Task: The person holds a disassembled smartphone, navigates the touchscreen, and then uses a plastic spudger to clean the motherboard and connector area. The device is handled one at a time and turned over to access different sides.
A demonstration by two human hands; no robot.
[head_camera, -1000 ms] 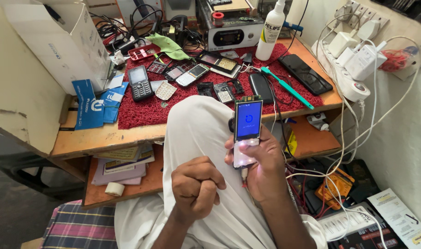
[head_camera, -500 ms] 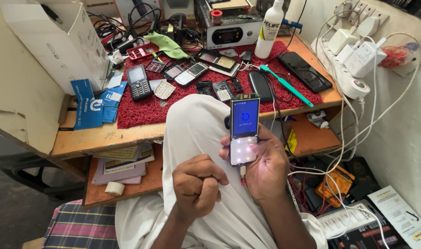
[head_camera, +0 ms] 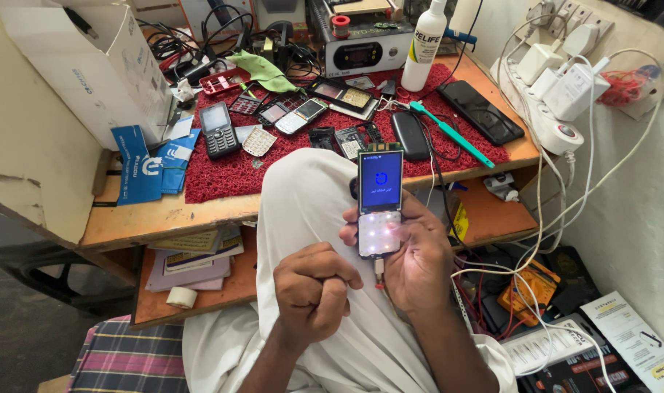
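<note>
Blue-lit phone (head_camera: 380, 202) gripped in right hand (head_camera: 412, 262) above lap; left hand (head_camera: 314, 287) fisted empty, just beside.

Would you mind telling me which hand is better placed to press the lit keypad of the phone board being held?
Probably the left. The right hand is occupied cradling the phone board, its screen glowing blue. The left hand holds nothing, rests in a loose fist beside the board's lower edge, and is free to reach over.

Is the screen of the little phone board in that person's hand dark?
No, the phone board held in the right hand shows a lit blue screen with glowing keypad lights below it.
</note>
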